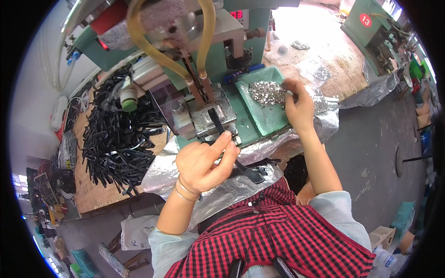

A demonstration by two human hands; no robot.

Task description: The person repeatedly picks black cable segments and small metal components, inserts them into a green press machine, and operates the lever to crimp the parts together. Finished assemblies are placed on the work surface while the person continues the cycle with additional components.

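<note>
My left hand [204, 162] pinches a black eyeglass temple [216, 121] between thumb and fingers. The temple's far end lies on the metal block [225, 109] under the machine's copper-coloured prongs [200, 92]. Below my fingers a black strip with a wide end [252, 174] sticks out toward me; I cannot tell whether it is the same temple. My right hand [299, 105] is at the right side of a green tray [262, 121], fingers curled in beside a heap of small silvery metal parts [268, 94]. Whatever its fingertips hold is hidden.
A big pile of black temples [120, 134] covers the table at the left. The green machine [255, 51] with yellowish hoses [207, 37] stands straight ahead. Crinkled silver foil [204, 208] drapes over the front edge. Another green machine [371, 28] stands at the far right.
</note>
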